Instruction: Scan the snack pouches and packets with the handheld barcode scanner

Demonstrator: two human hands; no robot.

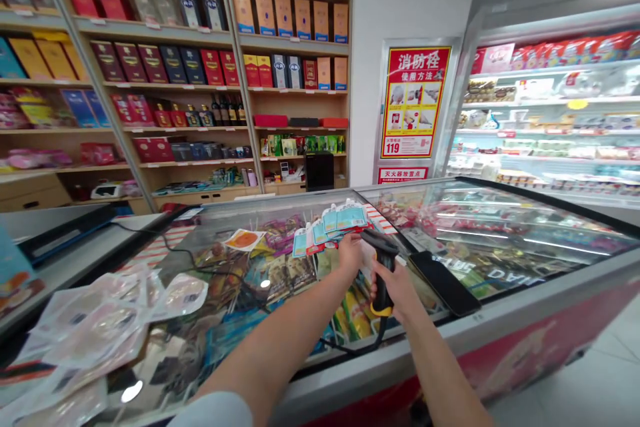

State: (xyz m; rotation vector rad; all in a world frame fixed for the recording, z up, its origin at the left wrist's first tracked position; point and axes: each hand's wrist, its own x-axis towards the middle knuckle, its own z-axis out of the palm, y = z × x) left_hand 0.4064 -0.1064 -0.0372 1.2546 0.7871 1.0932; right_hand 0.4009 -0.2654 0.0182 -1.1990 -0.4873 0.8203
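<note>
My right hand (pixel 393 287) is wrapped round the handle of a black and yellow barcode scanner (pixel 384 260), its head pointing left toward several blue-and-white packets (pixel 336 219). These packets lie overlapped in a row on the freezer's glass lid (pixel 220 210). At their near right edge, my left hand (pixel 351 250) has its fingers closed on a packet; the fingertips are partly hidden. A black cable (pixel 357 349) hangs from the scanner and loops over the glass. To the right of my right hand lies a black phone-like slab (pixel 444 282).
Clear flat packs (pixel 113 317) are heaped on the left of the lid. A packet with an orange picture (pixel 244 239) lies behind them. Shelves of boxes (pixel 165 65) line the back wall. A lit refrigerated display (pixel 555 113) stands at right, beside a red sign (pixel 416 103).
</note>
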